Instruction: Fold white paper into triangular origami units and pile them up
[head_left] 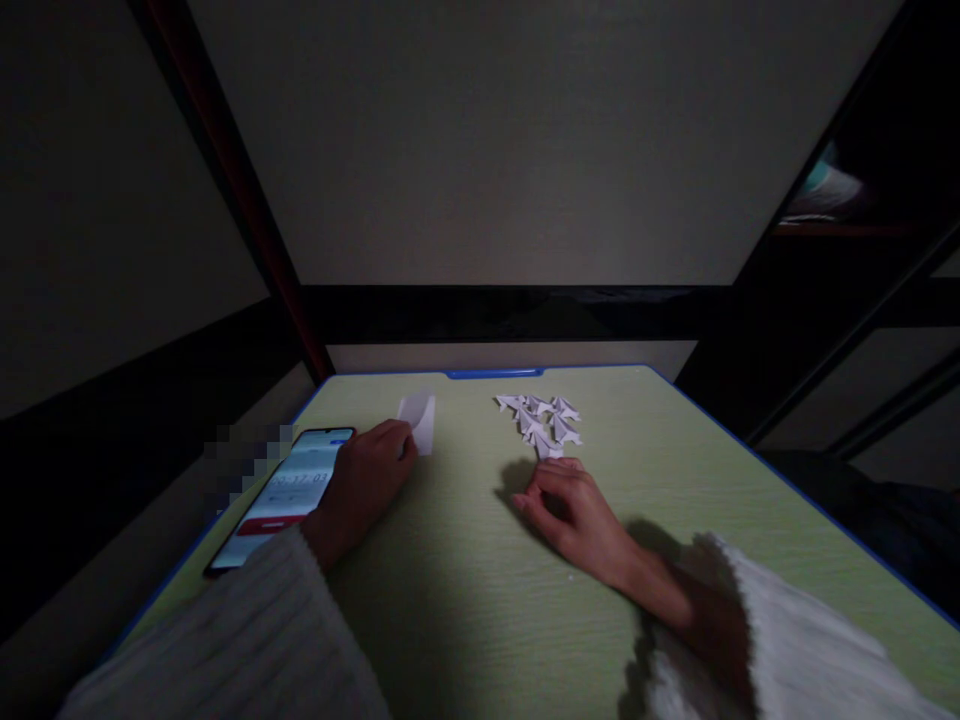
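My left hand reaches over the right edge of a phone, its fingers curled closed on the lower left part of a small white sheet of paper. The fingertips are partly hidden by the hand itself. A curved shadow line crosses the sheet. My right hand rests on the table with its fingers loosely curled in and the thumb pointing left; nothing shows in it. Just beyond its knuckles lies a group of several small folded white paper pieces with pointed ends, the nearest one close to or touching the fingers.
The phone lies lit at the left, showing a timer-like screen with a red bar. The pale green table has a blue rim and a blue handle at its far edge. A light panel rises behind; dark shelving stands at right.
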